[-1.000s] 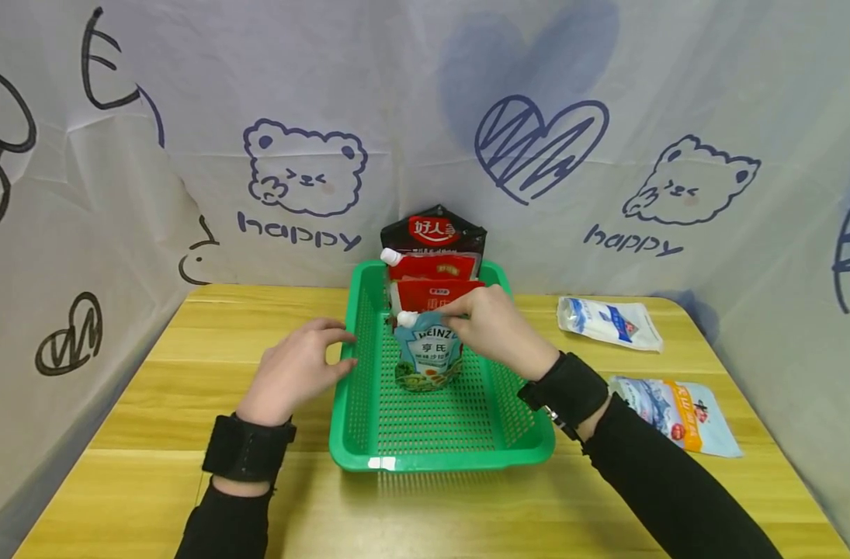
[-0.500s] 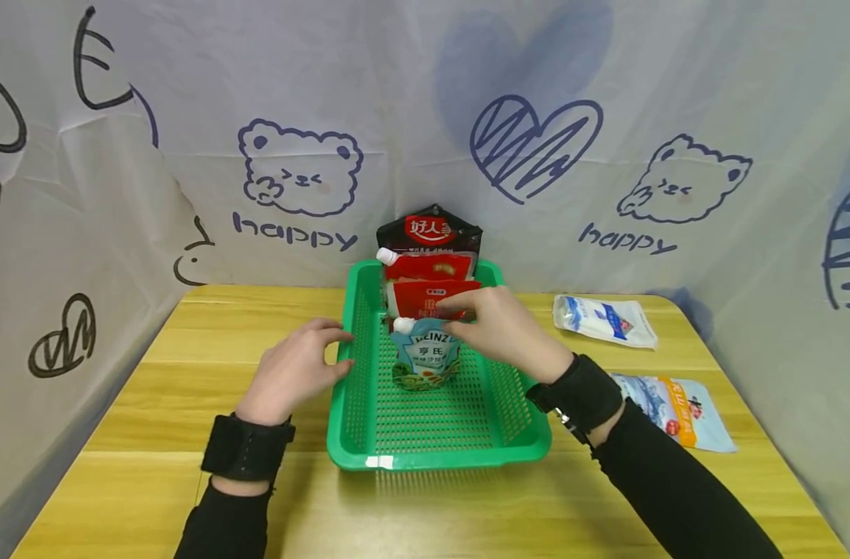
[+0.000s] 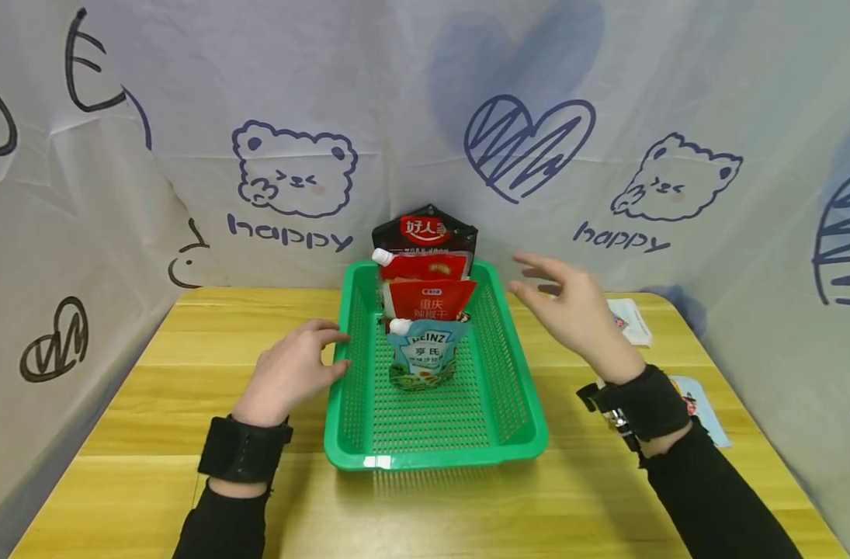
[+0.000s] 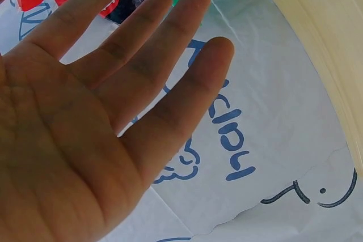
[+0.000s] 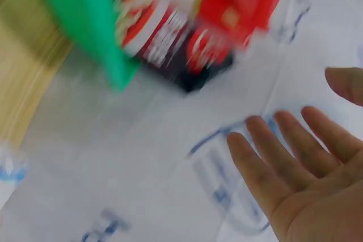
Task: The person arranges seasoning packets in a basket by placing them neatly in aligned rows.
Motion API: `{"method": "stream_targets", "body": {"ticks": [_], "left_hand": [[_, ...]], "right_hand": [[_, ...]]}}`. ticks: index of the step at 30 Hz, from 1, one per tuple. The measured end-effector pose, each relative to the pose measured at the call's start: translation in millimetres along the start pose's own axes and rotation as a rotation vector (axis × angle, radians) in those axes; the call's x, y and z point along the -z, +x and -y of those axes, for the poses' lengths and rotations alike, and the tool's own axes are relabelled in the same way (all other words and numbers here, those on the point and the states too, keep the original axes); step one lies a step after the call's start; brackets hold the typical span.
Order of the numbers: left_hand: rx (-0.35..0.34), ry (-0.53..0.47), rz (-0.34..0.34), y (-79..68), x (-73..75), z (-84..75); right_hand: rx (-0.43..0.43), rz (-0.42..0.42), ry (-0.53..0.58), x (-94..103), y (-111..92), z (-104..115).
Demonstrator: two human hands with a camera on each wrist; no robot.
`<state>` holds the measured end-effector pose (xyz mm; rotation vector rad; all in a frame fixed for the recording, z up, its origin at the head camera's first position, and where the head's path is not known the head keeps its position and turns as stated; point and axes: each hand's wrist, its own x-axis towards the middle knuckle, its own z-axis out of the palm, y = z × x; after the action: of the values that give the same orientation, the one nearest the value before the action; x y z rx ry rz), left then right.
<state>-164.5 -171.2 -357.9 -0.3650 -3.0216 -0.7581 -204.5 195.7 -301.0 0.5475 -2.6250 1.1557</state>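
A light-blue Heinz spout pouch (image 3: 425,353) stands upright in a green plastic basket (image 3: 435,458). Behind it in the same basket are a red pouch (image 3: 435,299), another red pouch with a white cap (image 3: 425,268), and a black pouch (image 3: 425,229) at the back. My left hand (image 3: 292,373) is at the basket's left rim, its fingertips right at the edge; the left wrist view shows its fingers (image 4: 181,100) extended. To the right of the basket my right hand (image 3: 571,310) is raised with nothing in it, and the right wrist view shows its fingers (image 5: 261,168) spread.
On the table's right side lie a white-and-blue packet (image 3: 634,322) and a light-blue packet (image 3: 704,411), both partly hidden by the right hand and arm. A white cloth with drawings (image 3: 425,101) rises behind the wooden table (image 3: 187,373).
My right hand has let go of the Heinz pouch's top corner and moved up and right, out of the basket. The pouch stays standing. My left hand keeps its place at the rim.
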Motion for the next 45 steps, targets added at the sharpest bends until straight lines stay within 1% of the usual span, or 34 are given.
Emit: {"method": "stream_targets", "body": {"ticks": [3,5,8,11,13,16,20,24,27,30,32,34,37,43,45], "left_hand": [[0.002,0.000,-0.002,-0.6,0.4,0.3],[0.002,0.003,-0.003,-0.7,-0.2,0.9],[0.000,0.005,-0.005,-0.8,-1.0,1.5],[0.003,0.000,-0.007,-1.1,-1.3,1.9],[0.006,-0.006,-0.008,-1.1,-1.2,2.3],[0.005,-0.010,-0.009,-0.8,-0.9,2.5],[0.010,-0.008,-0.009,-0.8,-1.8,3.1],[0.014,-0.009,-0.008,-1.6,-2.4,3.2],[0.017,-0.009,-0.006,-1.9,-2.0,3.0],[0.018,-0.009,-0.007,-1.8,-1.5,3.3],[0.015,-0.007,-0.009,-1.5,-1.1,3.4],[0.014,-0.007,-0.008,-1.4,-0.8,3.6],[0.016,-0.006,-0.006,-1.6,-0.6,3.9],[0.031,-0.020,-0.011,-1.0,-0.3,4.8],[0.037,-0.029,-0.010,-0.6,0.0,5.5]], "right_hand": [[-0.041,-0.067,-0.009,12.5,1,-22],[-0.076,-0.092,-0.034,18.8,2,-40],[-0.153,-0.106,-0.076,25.8,2,-69],[-0.260,-0.096,-0.112,31.1,2,-98],[-0.340,-0.077,-0.132,34.4,2,-117],[-0.438,-0.015,-0.167,40.0,4,-144],[-0.533,0.089,-0.254,49.7,3,-178],[-0.615,0.169,-0.337,59.4,-3,-204],[-0.668,0.238,-0.356,63.8,-8,-218],[-0.748,0.319,-0.329,65.1,-10,-227],[-0.796,0.344,-0.308,65.2,-10,-231],[-0.840,0.349,-0.284,64.7,-10,-234],[-0.840,0.346,-0.294,64.6,-10,-235],[-0.795,0.369,-0.389,67.7,-11,-236],[-0.787,0.354,-0.382,67.8,-11,-237]]}}
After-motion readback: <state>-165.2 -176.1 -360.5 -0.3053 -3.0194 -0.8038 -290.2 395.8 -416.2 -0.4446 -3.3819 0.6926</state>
